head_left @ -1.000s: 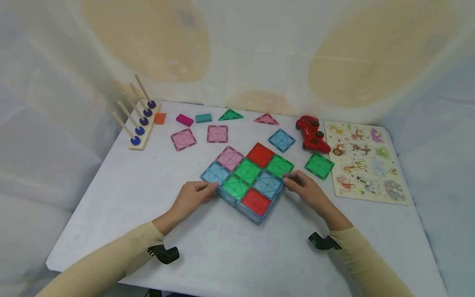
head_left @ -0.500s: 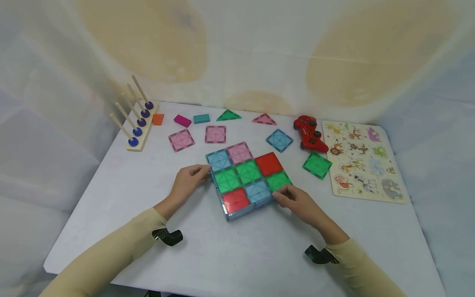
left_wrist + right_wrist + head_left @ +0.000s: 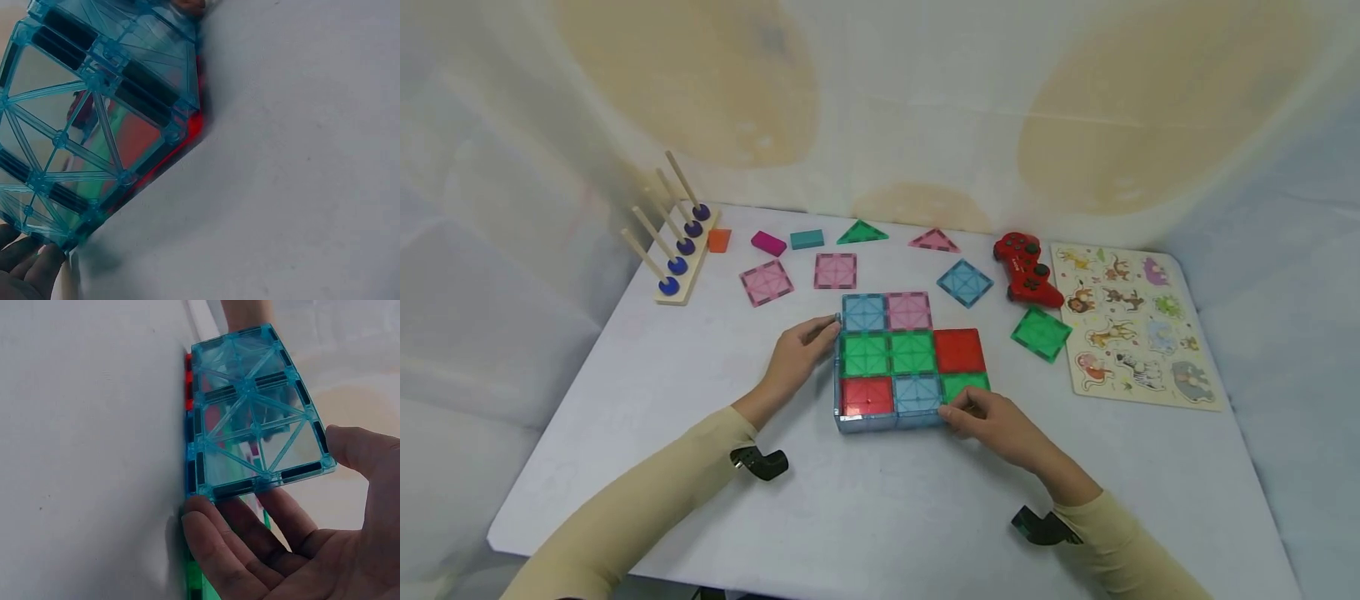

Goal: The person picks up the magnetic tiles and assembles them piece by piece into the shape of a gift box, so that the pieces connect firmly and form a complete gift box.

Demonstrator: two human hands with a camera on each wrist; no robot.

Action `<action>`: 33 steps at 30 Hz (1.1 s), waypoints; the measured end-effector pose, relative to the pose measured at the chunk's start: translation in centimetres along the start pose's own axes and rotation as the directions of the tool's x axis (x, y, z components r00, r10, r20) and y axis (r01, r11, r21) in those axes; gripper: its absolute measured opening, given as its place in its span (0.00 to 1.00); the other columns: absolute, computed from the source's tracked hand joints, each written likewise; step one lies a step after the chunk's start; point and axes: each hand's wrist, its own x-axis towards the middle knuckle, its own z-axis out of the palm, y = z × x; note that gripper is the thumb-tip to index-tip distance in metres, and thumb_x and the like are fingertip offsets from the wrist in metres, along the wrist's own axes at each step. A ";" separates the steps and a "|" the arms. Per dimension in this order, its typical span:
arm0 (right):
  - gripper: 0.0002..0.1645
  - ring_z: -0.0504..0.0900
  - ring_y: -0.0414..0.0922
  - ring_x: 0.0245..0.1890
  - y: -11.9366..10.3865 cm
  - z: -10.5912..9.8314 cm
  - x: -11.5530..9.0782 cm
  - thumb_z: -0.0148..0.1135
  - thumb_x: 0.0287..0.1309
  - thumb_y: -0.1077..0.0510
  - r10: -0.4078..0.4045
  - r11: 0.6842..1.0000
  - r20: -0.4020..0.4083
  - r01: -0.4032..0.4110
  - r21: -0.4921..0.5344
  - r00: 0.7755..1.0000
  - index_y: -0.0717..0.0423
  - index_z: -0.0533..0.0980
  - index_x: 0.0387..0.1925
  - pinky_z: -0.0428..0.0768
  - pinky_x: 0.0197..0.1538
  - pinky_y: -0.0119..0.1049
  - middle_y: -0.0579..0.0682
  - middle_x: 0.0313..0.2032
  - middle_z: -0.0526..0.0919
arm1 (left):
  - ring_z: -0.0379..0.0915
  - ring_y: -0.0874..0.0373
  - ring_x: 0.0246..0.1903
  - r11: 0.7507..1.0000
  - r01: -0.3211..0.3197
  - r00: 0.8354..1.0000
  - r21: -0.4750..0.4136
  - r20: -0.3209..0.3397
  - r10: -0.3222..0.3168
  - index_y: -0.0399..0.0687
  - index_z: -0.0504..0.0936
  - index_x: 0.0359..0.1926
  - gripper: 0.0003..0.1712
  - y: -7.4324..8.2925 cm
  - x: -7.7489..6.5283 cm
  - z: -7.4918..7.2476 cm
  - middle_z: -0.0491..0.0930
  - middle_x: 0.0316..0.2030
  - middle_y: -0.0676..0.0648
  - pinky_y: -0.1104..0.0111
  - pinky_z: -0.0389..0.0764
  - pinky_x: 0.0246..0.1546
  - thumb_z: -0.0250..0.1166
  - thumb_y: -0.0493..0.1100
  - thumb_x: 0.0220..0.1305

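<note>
A flat panel of joined see-through magnetic tiles lies mid-table, among them a red tile (image 3: 958,350), a green tile (image 3: 865,354) and a pink tile (image 3: 909,311). Upright blue tiles stand as low walls along its left and front sides. My left hand (image 3: 797,357) pinches the far end of the left blue wall tile (image 3: 62,140). With thumb on top and fingers below, my right hand (image 3: 996,423) grips the right end of the front blue wall tile (image 3: 259,431), just before the green corner tile (image 3: 965,386).
Loose pink tiles (image 3: 836,272), a blue tile (image 3: 965,283), a green tile (image 3: 1041,334) and triangles (image 3: 862,232) lie behind and right of the panel. A red game controller (image 3: 1027,271), an animal puzzle board (image 3: 1135,329) and a peg stand (image 3: 692,258) flank them.
The tile panel has turned clockwise, its red corner swinging to the front left and its front wall squaring to me. My right hand moved nearer me and left; my left hand moved farther away.
</note>
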 end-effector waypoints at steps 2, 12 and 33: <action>0.20 0.83 0.46 0.41 0.0 -0.1 0.0 0.63 0.68 0.42 -0.015 1.000 0.009 0.015 -0.014 1.000 0.55 0.78 0.45 0.81 0.45 0.42 0.50 0.39 0.84 | 0.78 0.50 0.60 1.000 -0.009 1.000 0.026 -0.008 0.009 0.42 0.78 0.66 0.29 0.0 0.1 0.0 0.79 0.62 0.42 0.57 0.77 0.61 0.59 0.56 0.75; 0.33 0.76 0.55 0.60 1.6 -2.7 0.7 0.54 0.74 0.40 -0.075 0.995 -0.173 0.063 -0.074 0.982 0.57 0.68 0.69 0.78 0.60 0.54 0.57 0.61 0.78 | 0.75 0.51 0.61 0.958 -0.135 0.985 0.251 -0.067 0.157 0.44 0.79 0.65 0.25 -1.8 3.2 -1.5 0.80 0.60 0.44 0.54 0.74 0.62 0.54 0.53 0.79; 0.44 0.71 0.59 0.67 2.4 -4.0 1.9 0.54 0.74 0.40 -0.028 0.991 -0.182 0.004 -0.133 0.983 0.58 0.54 0.79 0.74 0.65 0.57 0.63 0.69 0.70 | 0.69 0.50 0.48 0.907 -0.074 0.993 0.415 0.117 0.028 0.42 0.77 0.67 0.24 -1.3 8.0 -1.2 0.75 0.56 0.42 0.57 0.74 0.50 0.53 0.36 0.72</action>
